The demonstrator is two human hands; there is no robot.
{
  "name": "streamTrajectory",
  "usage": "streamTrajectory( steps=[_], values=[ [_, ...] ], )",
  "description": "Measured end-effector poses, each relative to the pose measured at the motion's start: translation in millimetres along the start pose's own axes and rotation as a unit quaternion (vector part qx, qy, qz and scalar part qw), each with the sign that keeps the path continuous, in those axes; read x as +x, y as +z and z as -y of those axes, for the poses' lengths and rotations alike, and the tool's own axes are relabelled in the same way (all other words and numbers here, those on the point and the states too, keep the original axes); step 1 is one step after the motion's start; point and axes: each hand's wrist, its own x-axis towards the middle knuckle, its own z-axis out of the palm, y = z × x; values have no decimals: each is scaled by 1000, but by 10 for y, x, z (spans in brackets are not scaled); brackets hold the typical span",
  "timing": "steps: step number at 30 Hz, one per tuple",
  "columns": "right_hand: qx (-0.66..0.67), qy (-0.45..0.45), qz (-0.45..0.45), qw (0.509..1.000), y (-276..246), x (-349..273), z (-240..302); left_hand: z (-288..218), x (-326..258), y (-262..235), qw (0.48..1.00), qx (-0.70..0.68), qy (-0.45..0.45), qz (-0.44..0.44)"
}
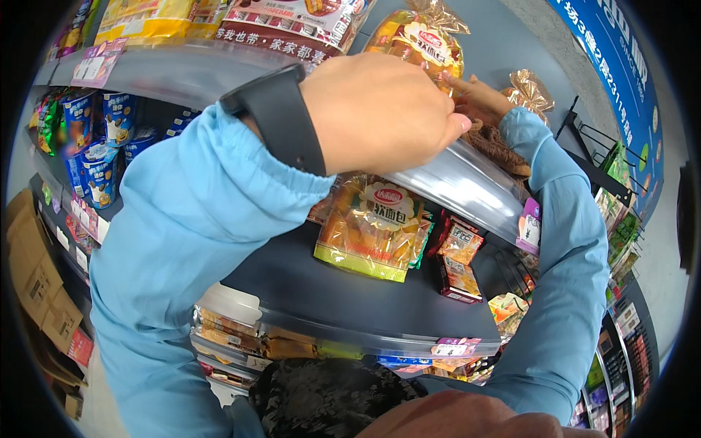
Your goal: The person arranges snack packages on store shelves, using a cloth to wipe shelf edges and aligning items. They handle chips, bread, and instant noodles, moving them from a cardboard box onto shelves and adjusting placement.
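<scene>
My left hand (380,113), a black band on its wrist, is at the front of the upper shelf with its fingers curled under. What they hold, if anything, is hidden. Just right of it, my right hand (482,101) reaches in over the shelf edge, finger and thumb apart. Its fingertips are close to a clear bag of yellow bread (416,42) with a twisted gold top. Below the right hand lies a dark brown package (500,150), partly covered by the hand and sleeve. A gold twisted bag top (531,91) shows beyond my right wrist.
A clear shelf lip (453,182) runs under my hands. On the shelf below stand another bread bag (376,226) and small red boxes (460,277). Blue snack cups (98,175) fill the left shelf. Black wire hooks (591,146) jut out at right. Cardboard boxes (36,285) stand lower left.
</scene>
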Motion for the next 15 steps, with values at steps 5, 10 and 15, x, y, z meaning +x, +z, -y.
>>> streamTrajectory(
  steps=[5, 10, 15],
  values=[
    [-42, -81, -1, 996, 77, 245, -119, -10, -6, -21, 1000, 1, -3, 0],
    [51, -85, -100, 990, 217, -102, 319, 30, -52, -44, 1000, 22, -18, 3],
    [-31, -88, -168, 981, -332, -398, 586, -7, 19, -41, 998, 49, -22, 35]
  ],
)
